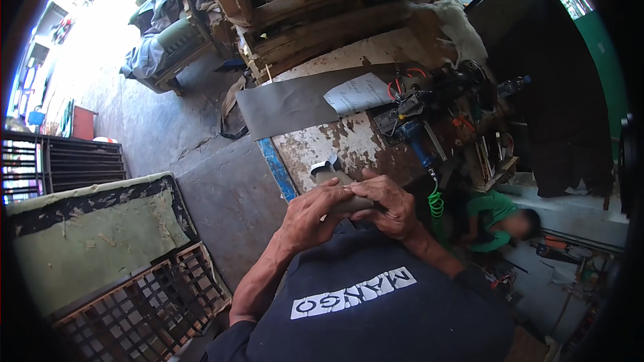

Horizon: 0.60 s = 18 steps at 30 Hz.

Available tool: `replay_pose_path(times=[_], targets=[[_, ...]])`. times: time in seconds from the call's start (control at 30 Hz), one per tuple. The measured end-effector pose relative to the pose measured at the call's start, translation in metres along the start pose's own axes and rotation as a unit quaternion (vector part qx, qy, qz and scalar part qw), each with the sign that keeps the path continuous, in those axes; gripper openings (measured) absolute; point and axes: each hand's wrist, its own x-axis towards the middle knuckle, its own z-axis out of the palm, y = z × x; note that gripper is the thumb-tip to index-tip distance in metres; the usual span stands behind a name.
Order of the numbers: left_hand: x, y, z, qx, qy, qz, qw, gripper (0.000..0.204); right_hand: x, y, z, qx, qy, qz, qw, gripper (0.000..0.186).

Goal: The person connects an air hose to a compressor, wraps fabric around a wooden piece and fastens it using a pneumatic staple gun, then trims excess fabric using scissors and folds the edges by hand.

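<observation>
Close against my dark shirt, both hands grip a folded strip of grey-brown sheet material point(352, 206), perhaps upholstery covering. My left hand point(312, 211) is closed on its left side, fingers bent over the top edge. My right hand point(390, 202) pinches the right side, and the fingertips of both hands nearly meet. A pale curled end of the strip sticks out beyond the fingers towards the worn tabletop point(315, 141). The palms hide the strip's lower part.
Across the table lie a long grey sheet point(288, 104) and printed paper point(359, 94). A blue air tool point(417, 144) with a green coiled hose point(436, 204) is at right. Beyond stands a wooden frame point(322, 17). A green-shirted person point(493, 214) crouches right; a padded panel point(94, 234) leans left.
</observation>
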Motion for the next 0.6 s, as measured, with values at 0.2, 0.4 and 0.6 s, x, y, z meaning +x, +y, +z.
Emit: replay_pose_path(times=[0.2, 0.4, 0.6], targets=[[-0.004, 0.000, 0.012, -0.010, 0.073, -0.041, 0.996, 0.044, -0.004, 0.004, -0.002, -0.008, 0.013, 0.016, 1.000, 0.043], [-0.008, -0.004, 0.028, -0.084, 0.069, -0.171, 0.979, 0.046, -0.007, 0.006, -0.011, 0.061, 0.004, 0.069, 0.996, 0.044], [-0.012, 0.001, 0.045, -0.003, 0.042, -0.127, 0.991, 0.053, -0.022, 0.002, -0.026, 0.136, 0.041, 0.150, 0.978, 0.066]])
